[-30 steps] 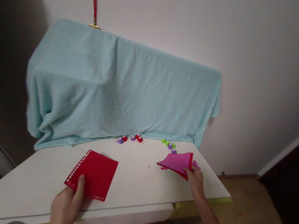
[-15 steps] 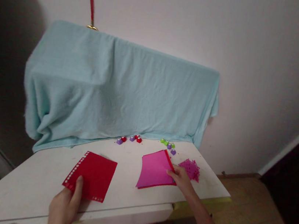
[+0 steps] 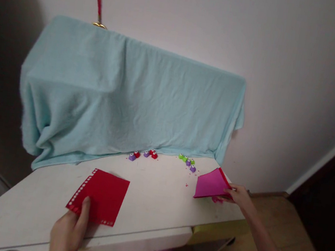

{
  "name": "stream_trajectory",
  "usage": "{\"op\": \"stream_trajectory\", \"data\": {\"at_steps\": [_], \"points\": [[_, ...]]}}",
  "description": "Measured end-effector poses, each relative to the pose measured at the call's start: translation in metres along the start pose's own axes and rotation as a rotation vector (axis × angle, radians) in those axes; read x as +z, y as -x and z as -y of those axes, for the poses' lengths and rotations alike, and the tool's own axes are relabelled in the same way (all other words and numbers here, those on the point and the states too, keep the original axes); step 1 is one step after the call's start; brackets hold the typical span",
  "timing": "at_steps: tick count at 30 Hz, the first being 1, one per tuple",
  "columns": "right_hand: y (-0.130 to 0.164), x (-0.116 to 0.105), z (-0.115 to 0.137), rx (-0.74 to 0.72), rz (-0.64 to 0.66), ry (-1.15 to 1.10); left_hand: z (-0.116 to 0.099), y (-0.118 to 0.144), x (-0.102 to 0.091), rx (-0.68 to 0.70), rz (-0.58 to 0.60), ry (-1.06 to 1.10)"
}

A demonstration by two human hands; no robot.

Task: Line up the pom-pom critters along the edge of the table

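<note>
A red paper sheet [image 3: 101, 195] with small holes punched along two edges lies on the white table [image 3: 157, 199]. My left hand [image 3: 69, 234] grips its near left corner, thumb on top. My right hand [image 3: 238, 195] holds a stack of pink paper sheets [image 3: 210, 184] by its right edge, near the table's right end. The stack is tilted and covers the pile of pink punched scraps; a little pink shows under its lower edge.
Several small craft punches stand at the back of the table: purple and red ones [image 3: 144, 154], green and purple ones [image 3: 187, 161]. A light blue cloth [image 3: 134, 96] covers a large box-like shape behind them. Wooden floor [image 3: 296, 231] lies to the right.
My right hand slid the pink sheets left and flat on the table, baring the pink scraps, then carried them back to the right end over the scraps. My left hand stayed on the red sheet.
</note>
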State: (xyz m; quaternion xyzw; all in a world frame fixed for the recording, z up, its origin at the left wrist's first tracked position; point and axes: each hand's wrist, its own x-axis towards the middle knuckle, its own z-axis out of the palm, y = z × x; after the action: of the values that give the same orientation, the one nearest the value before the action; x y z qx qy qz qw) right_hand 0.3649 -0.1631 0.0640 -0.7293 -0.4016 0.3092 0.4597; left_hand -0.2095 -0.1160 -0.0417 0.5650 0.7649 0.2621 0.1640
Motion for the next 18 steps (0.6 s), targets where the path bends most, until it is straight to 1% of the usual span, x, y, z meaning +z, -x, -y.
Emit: {"op": "stream_trajectory", "data": {"at_steps": [2,4,5,7,9,11,12,13,15,18], "points": [[0.004,-0.006,0.004,-0.041,-0.052,0.050,0.000,0.000,0.000,0.001,-0.011,0.000],[0.009,0.001,0.011,-0.085,-0.073,0.066,0.000,0.000,0.000,0.005,-0.017,0.001],[0.012,0.009,0.016,-0.093,-0.055,0.042,0.000,0.000,0.001,0.004,-0.017,-0.001],[0.017,0.031,0.024,-0.075,0.035,-0.060,0.001,-0.001,0.001,0.005,-0.017,-0.008],[0.019,0.055,0.029,-0.018,0.177,-0.158,0.003,-0.001,0.001,0.018,-0.017,-0.019],[0.017,0.072,0.030,0.044,0.292,-0.169,0.003,-0.001,0.001,0.041,-0.024,-0.034],[0.015,0.077,0.029,0.059,0.329,-0.167,0.003,-0.001,0.001,0.056,-0.026,-0.044],[0.012,0.078,0.027,0.065,0.349,-0.166,0.003,-0.001,0.001,0.074,-0.030,-0.054],[0.006,0.072,0.022,0.072,0.338,-0.168,0.003,0.000,0.001,0.098,-0.038,-0.065],[-0.003,0.044,0.012,0.109,0.245,-0.129,0.003,-0.001,0.001,0.048,-0.031,-0.059]]}}
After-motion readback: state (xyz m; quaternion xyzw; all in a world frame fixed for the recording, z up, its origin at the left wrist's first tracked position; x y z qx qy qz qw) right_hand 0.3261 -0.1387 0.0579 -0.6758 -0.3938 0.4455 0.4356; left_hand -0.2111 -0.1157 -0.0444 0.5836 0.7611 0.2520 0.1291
